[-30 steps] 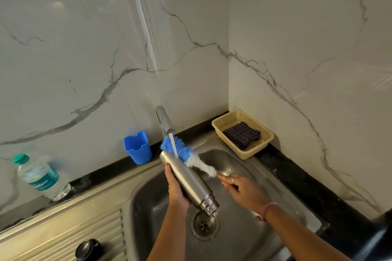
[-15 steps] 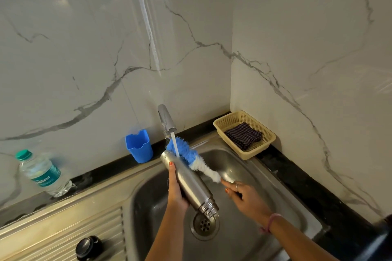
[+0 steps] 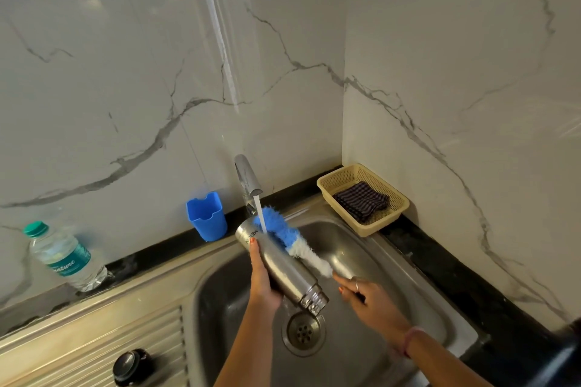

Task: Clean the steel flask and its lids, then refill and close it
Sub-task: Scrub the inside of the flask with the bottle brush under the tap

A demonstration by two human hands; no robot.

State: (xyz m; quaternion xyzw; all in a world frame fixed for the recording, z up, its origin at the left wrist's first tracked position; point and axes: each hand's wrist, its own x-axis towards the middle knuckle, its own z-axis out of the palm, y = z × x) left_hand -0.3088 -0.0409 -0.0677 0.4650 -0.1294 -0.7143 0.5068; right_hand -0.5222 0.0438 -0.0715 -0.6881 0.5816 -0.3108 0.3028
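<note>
The steel flask (image 3: 283,267) is tilted over the sink (image 3: 393,264), open mouth down towards the drain (image 3: 303,332). My left hand (image 3: 262,278) grips its body from the left side. My right hand (image 3: 366,295) holds the handle of a blue and white bottle brush (image 3: 284,234), whose fluffy head lies against the flask's upper end. Water runs from the tap (image 3: 248,177) onto the brush and flask. A dark round lid (image 3: 132,366) sits on the ribbed draining board at lower left.
A blue plastic cup (image 3: 207,217) stands on the black counter edge behind the sink. A clear water bottle with a green cap (image 3: 63,256) leans at the left. A cream basket (image 3: 393,217) with a dark checked cloth sits in the right corner.
The brush has slid a little along the flask's upper end under the running water. Both hands stay in much the same place; the view has shifted slightly.
</note>
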